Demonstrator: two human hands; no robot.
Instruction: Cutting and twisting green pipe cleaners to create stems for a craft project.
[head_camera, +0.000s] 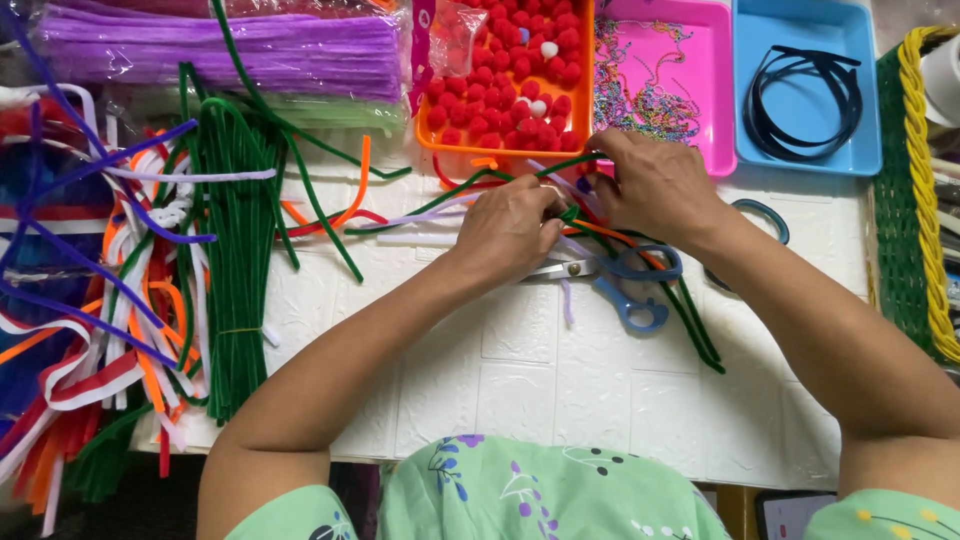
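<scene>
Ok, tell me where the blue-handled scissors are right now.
In the head view the scissors lie on the white table, just right of centre, directly below the two hands and partly under the right hand, among green pipe cleaners.

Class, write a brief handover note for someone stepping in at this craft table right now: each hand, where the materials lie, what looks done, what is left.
Left hand: pinching green pipe cleaners at mid-table.
Right hand: gripping the same bundle from the other side.
Blue-handled scissors lie just below the hands.
Orange tray holds red pompoms; pink tray holds chains; blue tray holds dark headbands.
Spare stems are piled at left.
Done: some stems gathered together.
Left: the join looks unfinished; no pompoms attached.
</scene>
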